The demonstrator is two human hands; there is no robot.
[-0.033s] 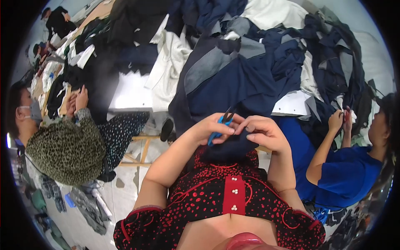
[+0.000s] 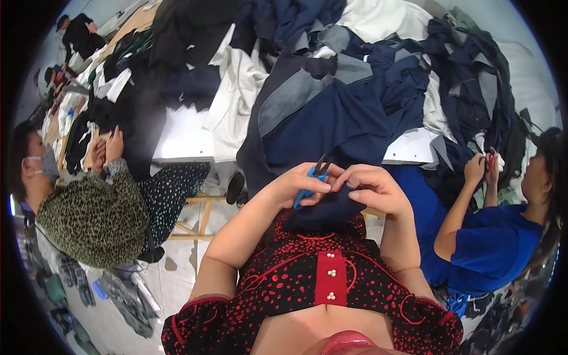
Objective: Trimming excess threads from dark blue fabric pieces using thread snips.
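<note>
Fabric-heaped white table (image 2: 183, 139), blue snips (image 2: 309, 180) in fingers (image 2: 316, 184)

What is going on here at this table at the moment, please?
The person's left hand holds small blue thread snips against a piece of dark navy fabric, which the right hand pinches. Ahead, a table is heaped with navy, grey and white garments. Two co-workers, one either side, handle cloth too.

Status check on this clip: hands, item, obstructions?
Left hand gripping blue thread snips. Right hand pinching dark navy fabric. Nothing between hands; garment pile beyond.
</note>
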